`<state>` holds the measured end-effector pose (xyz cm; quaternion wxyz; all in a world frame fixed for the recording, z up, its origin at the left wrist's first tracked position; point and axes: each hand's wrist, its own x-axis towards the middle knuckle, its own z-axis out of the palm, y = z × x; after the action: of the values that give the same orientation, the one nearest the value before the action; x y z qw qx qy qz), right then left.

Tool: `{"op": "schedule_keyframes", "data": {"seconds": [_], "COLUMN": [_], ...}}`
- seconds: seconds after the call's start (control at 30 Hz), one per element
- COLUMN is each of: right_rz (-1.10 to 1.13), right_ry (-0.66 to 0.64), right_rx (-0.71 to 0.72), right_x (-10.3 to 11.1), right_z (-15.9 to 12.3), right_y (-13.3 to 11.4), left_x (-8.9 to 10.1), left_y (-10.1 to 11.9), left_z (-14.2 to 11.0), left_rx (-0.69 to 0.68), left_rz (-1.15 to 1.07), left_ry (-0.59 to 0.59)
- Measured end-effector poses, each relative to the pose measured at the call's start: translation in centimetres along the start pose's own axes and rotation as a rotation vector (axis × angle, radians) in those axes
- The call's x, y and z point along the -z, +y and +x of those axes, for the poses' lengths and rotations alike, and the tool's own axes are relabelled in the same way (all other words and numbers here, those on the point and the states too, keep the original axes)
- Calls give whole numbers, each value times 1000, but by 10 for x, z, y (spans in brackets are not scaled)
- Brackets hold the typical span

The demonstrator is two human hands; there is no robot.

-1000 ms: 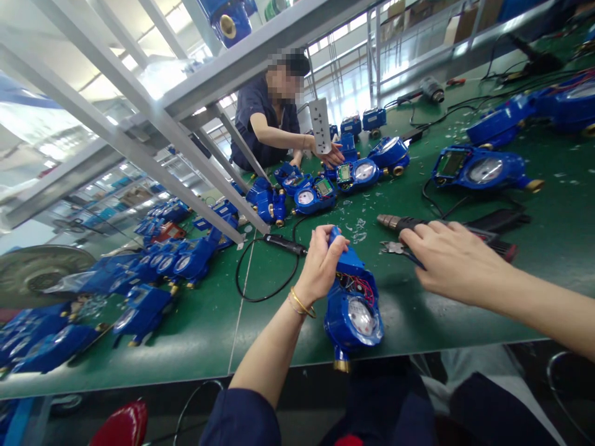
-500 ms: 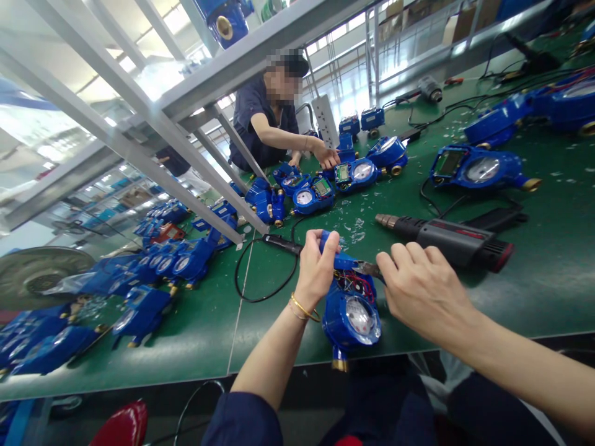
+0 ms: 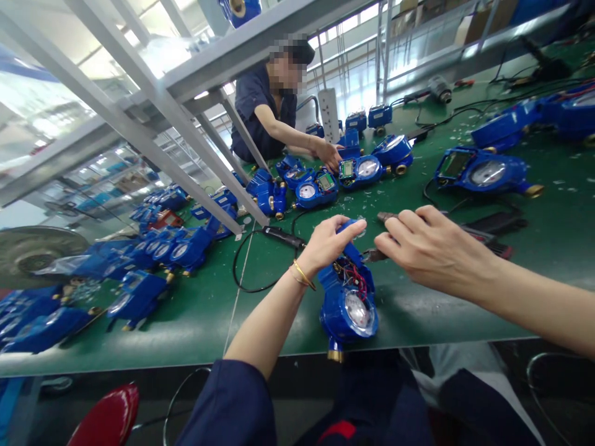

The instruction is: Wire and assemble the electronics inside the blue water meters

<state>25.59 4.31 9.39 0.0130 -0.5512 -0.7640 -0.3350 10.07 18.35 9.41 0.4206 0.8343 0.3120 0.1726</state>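
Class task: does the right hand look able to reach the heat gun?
Probably yes: the right hand sits right beside the heat gun, nothing between them, though the cutters it seems to hold may need setting down first.

No text can be read. The meter (image 3: pixel 348 310) nearest the camera has a round dial (image 3: pixel 357 311) under glare, its markings blurred. On a meter farther up the bench, the LCD screen (image 3: pixel 453 165) shows shapes too small to make out as digits, and the dial (image 3: pixel 487 174) beside it is just as unreadable. The power strip (image 3: pixel 330 114) has no legible label.
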Motion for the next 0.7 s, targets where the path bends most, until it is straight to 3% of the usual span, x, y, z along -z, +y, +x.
{"op": "schedule_keyframes", "data": {"seconds": [0.27,0.53,0.7], "right_rz": [10,115,48], "right_ry": [18,-14,-31], "right_rx": [58,96,87], "right_x": [0,2,1], "right_z": [6,12,10], "right_y": [8,15,13], "left_x": [3,4,4], "left_y": [12,15,16], "left_z": [6,9,10], "left_rx": [-1,-58,-69], "left_rz": [-28,19,14], "left_ry": [-155,-221,-224]}}
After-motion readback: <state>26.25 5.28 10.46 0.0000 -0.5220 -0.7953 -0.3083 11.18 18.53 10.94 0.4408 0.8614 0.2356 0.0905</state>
